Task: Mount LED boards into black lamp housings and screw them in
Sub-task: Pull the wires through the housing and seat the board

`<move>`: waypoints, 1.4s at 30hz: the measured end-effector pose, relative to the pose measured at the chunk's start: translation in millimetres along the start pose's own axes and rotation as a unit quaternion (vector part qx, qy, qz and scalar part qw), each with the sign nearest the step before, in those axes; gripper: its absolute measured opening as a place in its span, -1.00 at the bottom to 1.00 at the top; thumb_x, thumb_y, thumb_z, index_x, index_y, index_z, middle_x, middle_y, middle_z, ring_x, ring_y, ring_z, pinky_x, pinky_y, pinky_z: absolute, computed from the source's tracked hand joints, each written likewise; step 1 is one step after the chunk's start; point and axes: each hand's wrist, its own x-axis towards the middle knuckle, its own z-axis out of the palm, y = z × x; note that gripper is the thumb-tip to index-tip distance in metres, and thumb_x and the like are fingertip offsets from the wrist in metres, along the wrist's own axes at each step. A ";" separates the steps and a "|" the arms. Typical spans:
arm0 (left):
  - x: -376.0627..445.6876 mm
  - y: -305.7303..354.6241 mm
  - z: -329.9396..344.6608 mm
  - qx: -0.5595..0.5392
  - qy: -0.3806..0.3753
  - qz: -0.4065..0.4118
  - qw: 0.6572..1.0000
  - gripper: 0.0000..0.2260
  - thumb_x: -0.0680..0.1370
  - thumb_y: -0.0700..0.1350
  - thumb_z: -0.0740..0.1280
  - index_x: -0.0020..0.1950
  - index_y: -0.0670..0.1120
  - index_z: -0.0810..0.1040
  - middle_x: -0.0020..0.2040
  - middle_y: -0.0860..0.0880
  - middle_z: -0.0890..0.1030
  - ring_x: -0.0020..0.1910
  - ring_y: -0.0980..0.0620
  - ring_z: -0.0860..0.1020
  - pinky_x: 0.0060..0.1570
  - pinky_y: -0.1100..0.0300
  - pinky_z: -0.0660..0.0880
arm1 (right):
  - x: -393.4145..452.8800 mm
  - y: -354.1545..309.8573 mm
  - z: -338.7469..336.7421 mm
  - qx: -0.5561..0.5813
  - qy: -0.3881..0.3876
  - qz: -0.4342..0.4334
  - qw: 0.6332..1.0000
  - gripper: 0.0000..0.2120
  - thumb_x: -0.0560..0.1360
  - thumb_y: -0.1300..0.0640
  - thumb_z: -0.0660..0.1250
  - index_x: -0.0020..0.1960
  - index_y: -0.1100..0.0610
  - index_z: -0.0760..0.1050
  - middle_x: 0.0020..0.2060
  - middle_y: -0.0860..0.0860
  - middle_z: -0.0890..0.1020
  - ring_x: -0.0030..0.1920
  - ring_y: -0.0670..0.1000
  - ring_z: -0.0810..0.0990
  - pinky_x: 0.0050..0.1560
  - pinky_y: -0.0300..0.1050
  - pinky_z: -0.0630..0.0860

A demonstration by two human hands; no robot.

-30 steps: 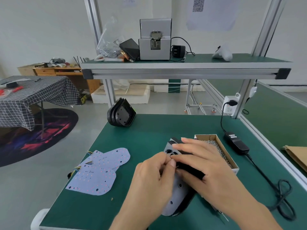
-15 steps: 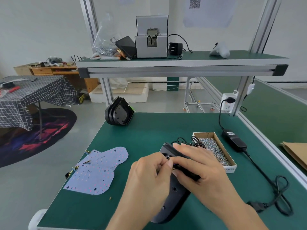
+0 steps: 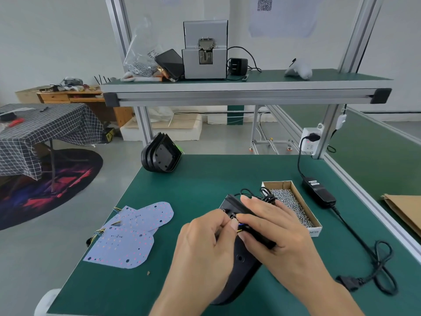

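A black lamp housing (image 3: 241,263) lies tilted on the green bench in front of me, its back side up. My left hand (image 3: 205,245) pinches small coloured wires at a hole near the housing's top. My right hand (image 3: 273,226) grips the housing's right edge, thumb by the same wires. Pale LED boards (image 3: 127,233) with wire tails lie flat to the left. A stack of black housings (image 3: 160,156) stands at the bench's far left edge.
A cardboard box of screws (image 3: 293,207) sits right of my hands, a coiled black cable (image 3: 262,195) beside it. A power adapter (image 3: 319,192) and its cord (image 3: 378,277) run along the right. A grey screw feeder (image 3: 205,51) stands on the upper shelf.
The housing has been turned over from its pale inner face to its black back. Both hands stay at the wire hole, now a little lower and nearer.
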 end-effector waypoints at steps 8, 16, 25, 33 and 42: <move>-1.1 -5.0 8.9 0.007 0.044 0.058 0.997 -0.75 0.62 0.09 0.27 -0.21 0.02 0.45 -0.45 -0.03 0.33 -0.44 0.07 0.23 -0.43 0.26 0.19 | 1.4 -8.4 -1.5 -0.016 0.022 0.005 1.000 -0.76 0.54 0.00 0.43 0.14 0.04 0.74 0.31 -0.05 0.65 0.32 0.02 0.64 0.27 0.40 0.51; 14.1 -6.3 -12.3 -0.287 -0.015 -0.003 0.958 -0.67 0.54 0.14 0.32 -0.23 -0.10 0.46 -0.39 0.05 0.37 -0.37 0.04 0.31 -0.31 0.27 0.30 | -7.4 -5.7 -35.4 0.416 -0.104 0.168 0.887 0.02 0.36 -0.45 0.48 0.66 -0.08 0.20 0.66 -0.11 0.22 0.65 -0.01 0.19 0.58 -0.02 0.26; 10.7 -9.7 6.9 -0.559 -0.012 -0.152 0.815 -0.79 0.59 -0.08 0.33 -0.17 -0.05 0.69 -0.15 -0.13 0.69 -0.25 0.03 0.64 -0.25 0.23 0.59 | 3.7 -48.5 5.4 0.390 -0.043 0.288 0.873 0.15 0.26 -0.41 0.60 0.67 -0.24 0.05 0.50 -0.22 0.47 0.50 -0.13 0.44 0.51 0.14 0.34; -13.6 -32.8 13.9 -0.429 0.167 -0.149 0.875 -0.49 0.52 0.36 0.32 0.29 0.06 0.65 0.29 -0.05 0.66 0.35 -0.13 0.57 0.38 -0.17 0.44 | 14.4 -51.9 10.1 0.283 -0.045 0.386 0.877 0.13 0.18 -0.43 0.58 0.62 -0.17 0.19 0.42 -0.28 0.51 0.43 -0.22 0.47 0.50 0.07 0.40; -25.4 -38.5 4.5 -0.235 0.157 -0.127 0.951 -0.75 0.57 0.06 0.43 0.23 0.11 0.54 0.04 0.22 0.71 0.01 0.27 0.66 -0.10 0.49 0.49 | 27.3 -67.8 -7.4 0.174 -0.135 0.313 0.924 -0.66 0.59 -0.12 0.35 0.35 -0.20 0.48 0.15 -0.29 0.64 0.22 -0.24 0.57 0.28 -0.07 0.50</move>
